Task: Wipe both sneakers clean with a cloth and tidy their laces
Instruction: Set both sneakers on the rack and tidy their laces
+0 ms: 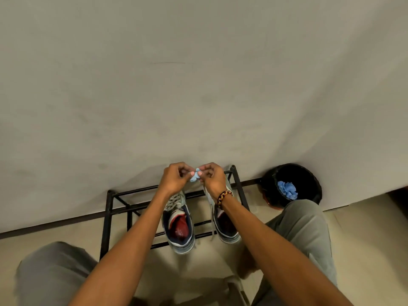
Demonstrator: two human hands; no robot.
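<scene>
**Both hands on a scrap of blue cloth above the sneakers**

The left hand (174,180) and right hand (212,178) met above the black metal shoe rack (110,208), fingers pinched on a small crumpled blue cloth (195,176). Two grey, navy and red lace-up sneakers (180,226) sat side by side on the rack below. A black round bin (309,175) near the wall held another blue wad (287,189).
</scene>
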